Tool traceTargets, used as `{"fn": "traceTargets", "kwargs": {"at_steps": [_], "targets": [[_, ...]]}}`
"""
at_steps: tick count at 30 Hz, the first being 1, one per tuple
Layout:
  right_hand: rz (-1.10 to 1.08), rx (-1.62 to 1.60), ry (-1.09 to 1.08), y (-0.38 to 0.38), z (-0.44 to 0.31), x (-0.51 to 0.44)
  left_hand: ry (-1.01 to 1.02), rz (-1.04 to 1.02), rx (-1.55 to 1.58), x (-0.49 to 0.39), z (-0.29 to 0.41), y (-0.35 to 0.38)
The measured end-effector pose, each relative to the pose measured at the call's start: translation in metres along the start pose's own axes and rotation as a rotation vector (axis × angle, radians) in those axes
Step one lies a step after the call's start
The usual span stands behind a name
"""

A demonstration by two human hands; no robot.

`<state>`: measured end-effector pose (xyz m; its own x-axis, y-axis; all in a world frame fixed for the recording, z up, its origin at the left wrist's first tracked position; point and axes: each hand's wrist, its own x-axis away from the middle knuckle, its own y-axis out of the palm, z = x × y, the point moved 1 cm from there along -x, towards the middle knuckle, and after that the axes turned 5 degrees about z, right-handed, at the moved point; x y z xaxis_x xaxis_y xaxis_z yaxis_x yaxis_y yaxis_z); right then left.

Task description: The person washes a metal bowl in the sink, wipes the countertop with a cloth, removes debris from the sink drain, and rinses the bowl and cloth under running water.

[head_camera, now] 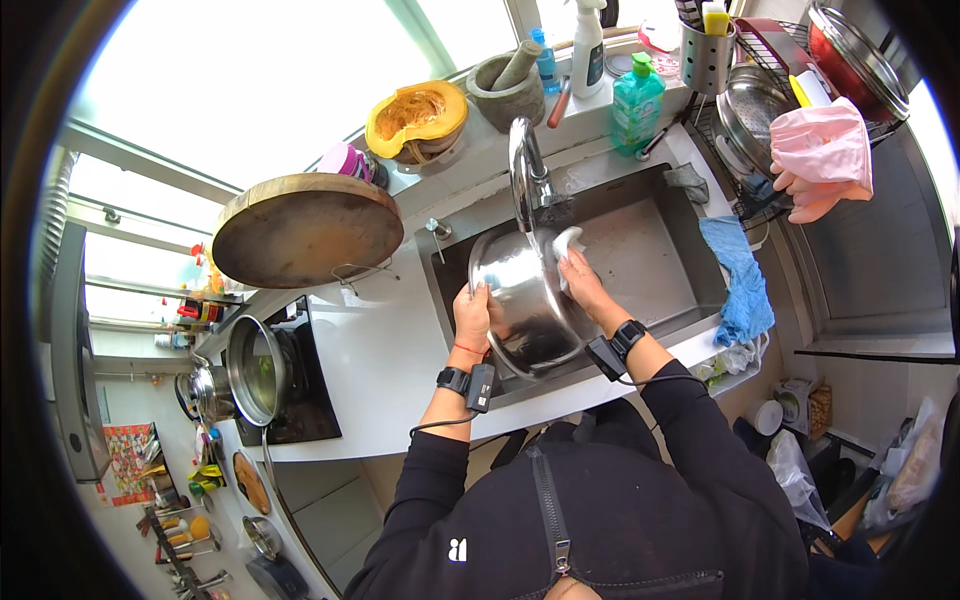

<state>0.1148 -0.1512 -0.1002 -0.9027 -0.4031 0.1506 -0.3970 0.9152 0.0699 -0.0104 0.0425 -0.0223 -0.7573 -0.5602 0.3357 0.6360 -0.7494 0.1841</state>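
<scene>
A shiny stainless steel pot (525, 281) is tilted on its side over the left part of the steel sink (637, 240). My left hand (472, 316) grips it by its near-left edge. In my right hand (586, 283) is a crumpled white cloth or wipe (568, 241), pressed to the pot's right side. Directly above the pot arches a chrome faucet (523, 161); a thin stream of water appears to fall from its spout onto the metal. The pot's inside and the fingers behind it are partly hidden.
Behind the sink stand a green soap bottle (637, 105), a stone mortar (506, 94) and a cut pumpkin (416, 120). A round wooden chopping board (307, 232) leans at left, near a pan (256, 371) on the cooktop. A blue cloth (739, 281) drapes the sink's right edge.
</scene>
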Motion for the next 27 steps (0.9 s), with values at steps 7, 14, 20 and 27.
{"fn": "traceTargets", "kwargs": {"at_steps": [7,14,20,27], "targets": [[-0.160,0.504,-0.391,0.019,-0.055,0.065,-0.053,0.212,0.068,-0.006,-0.034,-0.018],[-0.135,0.337,-0.090,-0.035,0.027,0.076,-0.184,0.256,0.186,-0.003,-0.046,-0.044],[-0.046,0.497,0.097,-0.061,0.129,-0.001,-0.219,0.266,0.185,0.004,-0.042,-0.046],[-0.051,0.577,0.356,-0.083,0.112,-0.029,-0.183,0.181,0.098,0.003,-0.019,-0.043]]}}
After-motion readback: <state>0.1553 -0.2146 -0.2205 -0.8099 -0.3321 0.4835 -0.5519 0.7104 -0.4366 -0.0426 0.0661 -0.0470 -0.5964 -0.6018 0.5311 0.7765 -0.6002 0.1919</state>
